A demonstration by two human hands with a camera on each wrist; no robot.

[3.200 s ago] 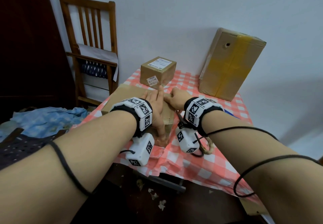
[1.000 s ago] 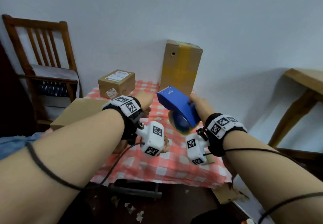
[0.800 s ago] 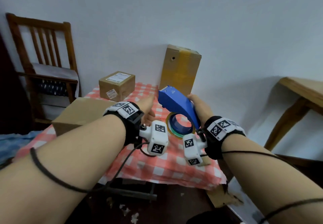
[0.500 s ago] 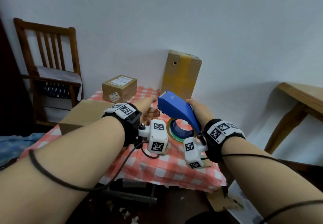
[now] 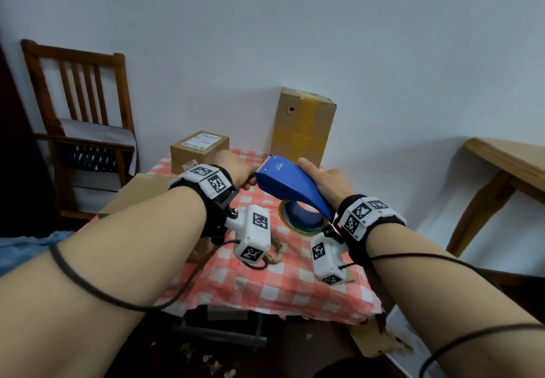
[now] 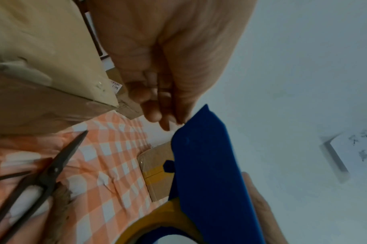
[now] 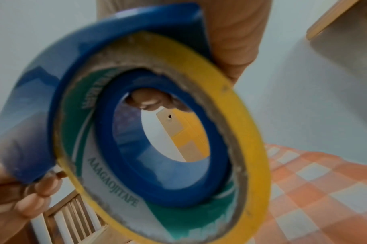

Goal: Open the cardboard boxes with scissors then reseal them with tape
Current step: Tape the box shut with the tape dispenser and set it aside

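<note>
Tape dispenser (image 5: 290, 184), blue w/ a yellow tape roll (image 7: 247, 132), is being held up over the checked tablecloth (image 5: 283, 283), clear of every box. Right hand (image 5: 330, 184) is clamping it: thumb lying along the top shell, fingers hooking thru the roll's core, prob. so the roll can spin while the body stays put. Left hand (image 5: 236, 169) is reaching to the toothed cutter end, fingertips (image 6: 157, 115) curling together right at the blue tip; likely picking for the loose tape end, but can't tell if any tape is actually pinched. Scissors (image 6: 42, 178) are lying on the cloth below, set aside. Flat cardboard box (image 5: 138, 190) is sitting at the table's left edge, nearest the left arm. Small labelled box (image 5: 199, 149) & tall taped box (image 5: 303, 129) are standing at the back by the wall.
</note>
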